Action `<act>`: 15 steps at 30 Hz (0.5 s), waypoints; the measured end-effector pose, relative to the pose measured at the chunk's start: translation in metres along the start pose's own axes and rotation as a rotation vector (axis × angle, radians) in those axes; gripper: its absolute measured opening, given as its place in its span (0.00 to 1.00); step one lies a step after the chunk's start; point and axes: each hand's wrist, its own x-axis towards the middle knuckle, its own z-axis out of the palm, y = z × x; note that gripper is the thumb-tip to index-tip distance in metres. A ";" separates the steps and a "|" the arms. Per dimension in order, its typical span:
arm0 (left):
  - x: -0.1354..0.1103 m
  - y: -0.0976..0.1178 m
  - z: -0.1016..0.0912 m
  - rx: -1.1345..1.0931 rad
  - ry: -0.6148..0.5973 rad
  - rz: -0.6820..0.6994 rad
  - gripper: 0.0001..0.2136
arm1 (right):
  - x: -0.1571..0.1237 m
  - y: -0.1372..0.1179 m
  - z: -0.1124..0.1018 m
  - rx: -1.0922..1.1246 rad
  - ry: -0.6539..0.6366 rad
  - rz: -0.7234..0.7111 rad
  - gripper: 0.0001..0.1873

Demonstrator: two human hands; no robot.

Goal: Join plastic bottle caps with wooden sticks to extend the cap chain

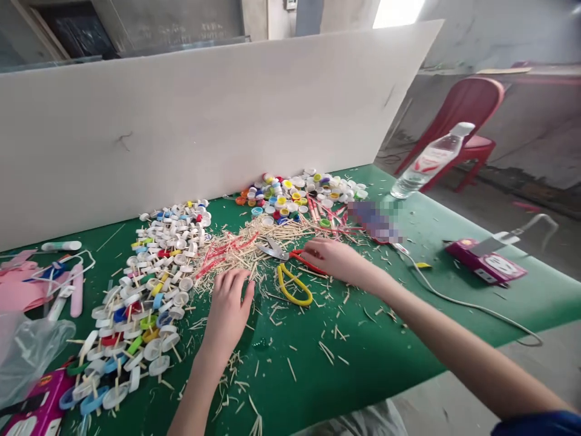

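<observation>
A pair of scissors with one red and one yellow handle lies by the near edge of a pile of thin wooden sticks, its blades spread apart. My right hand has its fingers curled on the red handle; the yellow one is free. To the left, my left hand rests palm down at the edge of the sticks, fingers extended and thumb apart, with nothing visible in it. Beside it, many bottle caps with short sticks standing in them spread along the left. Red strips lie across the sticks.
More bottle caps are heaped at the back, before a tall white board. A water bottle stands at the right rear. A purple power strip and a white cable lie right; plastic bag and pink sheets left.
</observation>
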 end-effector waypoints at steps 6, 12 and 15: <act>0.007 0.000 0.009 0.106 -0.025 0.018 0.12 | -0.011 -0.008 0.036 0.057 0.137 -0.337 0.17; 0.027 -0.012 0.025 0.227 -0.025 0.030 0.11 | -0.016 -0.005 0.049 0.134 0.180 -0.472 0.11; 0.037 -0.014 0.031 0.266 -0.034 0.056 0.10 | -0.016 -0.002 0.052 0.148 0.206 -0.452 0.11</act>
